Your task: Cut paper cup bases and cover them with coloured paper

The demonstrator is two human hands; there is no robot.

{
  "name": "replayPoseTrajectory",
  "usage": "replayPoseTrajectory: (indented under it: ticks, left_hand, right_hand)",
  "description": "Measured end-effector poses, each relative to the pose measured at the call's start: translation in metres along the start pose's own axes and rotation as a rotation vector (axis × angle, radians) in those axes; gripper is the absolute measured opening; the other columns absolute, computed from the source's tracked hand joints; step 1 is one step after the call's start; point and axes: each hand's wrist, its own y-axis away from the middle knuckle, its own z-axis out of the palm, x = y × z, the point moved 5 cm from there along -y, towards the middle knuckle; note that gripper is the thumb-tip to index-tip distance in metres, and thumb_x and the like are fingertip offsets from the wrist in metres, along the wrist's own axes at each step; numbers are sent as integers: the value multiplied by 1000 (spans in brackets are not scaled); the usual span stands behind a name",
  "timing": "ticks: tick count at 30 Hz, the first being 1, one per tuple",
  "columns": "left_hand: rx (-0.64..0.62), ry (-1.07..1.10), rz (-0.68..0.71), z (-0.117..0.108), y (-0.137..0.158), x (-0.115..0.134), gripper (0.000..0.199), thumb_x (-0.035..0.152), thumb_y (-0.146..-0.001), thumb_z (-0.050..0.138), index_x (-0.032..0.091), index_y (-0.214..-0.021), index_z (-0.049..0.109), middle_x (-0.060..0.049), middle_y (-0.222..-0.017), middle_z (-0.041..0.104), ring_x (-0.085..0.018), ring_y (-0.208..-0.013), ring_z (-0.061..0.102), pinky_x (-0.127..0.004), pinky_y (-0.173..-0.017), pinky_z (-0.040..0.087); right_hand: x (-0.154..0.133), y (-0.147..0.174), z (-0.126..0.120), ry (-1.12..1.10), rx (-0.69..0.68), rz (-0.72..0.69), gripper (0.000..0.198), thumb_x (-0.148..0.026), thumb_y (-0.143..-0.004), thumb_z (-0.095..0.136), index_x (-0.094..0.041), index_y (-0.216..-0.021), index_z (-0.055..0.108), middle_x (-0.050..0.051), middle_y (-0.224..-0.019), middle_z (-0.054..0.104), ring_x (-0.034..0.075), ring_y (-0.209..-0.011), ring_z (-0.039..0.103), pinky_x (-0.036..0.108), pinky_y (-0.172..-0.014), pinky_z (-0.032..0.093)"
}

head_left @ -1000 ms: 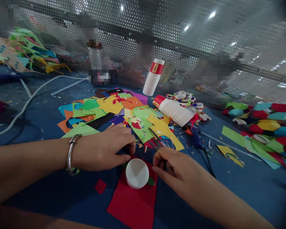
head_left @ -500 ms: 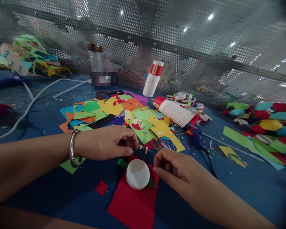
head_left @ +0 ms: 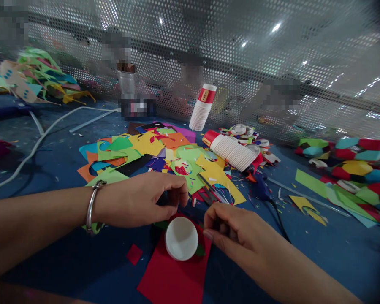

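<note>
A white paper cup (head_left: 181, 239) with its round end facing up stands on a sheet of red paper (head_left: 174, 280), and green paper pieces (head_left: 200, 250) stick out from beside it. My left hand (head_left: 145, 198), with a silver bangle on its wrist, hovers just behind and left of the cup. Its fingers curl down toward the thumb; what they pinch, if anything, is hidden. To the right of the cup is my right hand (head_left: 232, 232), closed, thumb against the curled fingers near the red sheet's edge. Whatever lies in that pinch is too small to make out.
Scissors (head_left: 210, 190) lie behind my right hand, beside coloured paper scraps (head_left: 145, 143). One cup stack (head_left: 202, 107) stands; another (head_left: 231, 150) lies down. A blue glue gun (head_left: 262, 188) trails its cord at right. Coloured paper pieces (head_left: 356, 169) sit far right.
My left hand has shifted slightly right and down, closer to the cup. The cup and red sheet appear slightly lower and further left. My right hand has barely moved.
</note>
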Motion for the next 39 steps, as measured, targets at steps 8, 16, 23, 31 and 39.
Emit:
replayPoseTrajectory:
  ticks: [8, 16, 23, 31, 39]
  left_hand:
    - [148, 27, 98, -14, 3, 7, 4, 19, -90, 60, 20, -93, 59, 2, -91, 66, -12, -81, 60, -25, -73, 47]
    - [351, 237, 105, -25, 4, 0, 19, 37, -96, 60, 20, -106, 60, -3, -102, 68, -17, -94, 65, -31, -83, 52]
    - [478, 465, -54, -31, 7, -16, 33, 50, -99, 51, 19, -100, 63, -4, -105, 68, -18, -100, 62, -33, -89, 49]
    - [57, 513, -122, -6, 2, -23, 34, 39, -84, 74, 20, -110, 60, -3, -103, 71, -19, -95, 65, -28, -75, 50]
    - [49, 661, -250, 1, -2, -30, 29, 40, -81, 77, 21, -100, 66, -2, -102, 75, -23, -102, 69, -27, -77, 51]
  right_hand:
    - [2, 1, -9, -194, 136, -17, 8, -27, -100, 53, -23, -96, 59, -3, -79, 62, 13, -69, 55, 25, -61, 43]
    - [6, 1, -21, -281, 274, -18, 15, -35, -98, 57, -23, -93, 65, -3, -74, 62, 11, -64, 55, 22, -56, 42]
    - [14, -1, -29, -331, 353, 33, 17, -37, -97, 57, -22, -95, 63, -4, -67, 56, 11, -57, 51, 23, -50, 41]
    - [20, -4, -29, -400, 380, 76, 17, -38, -96, 59, -21, -98, 61, -5, -65, 54, 10, -55, 50, 21, -47, 41]
    - [17, -6, -27, -473, 404, 56, 19, -41, -94, 63, -22, -94, 63, -5, -64, 55, 7, -49, 46, 20, -44, 38]
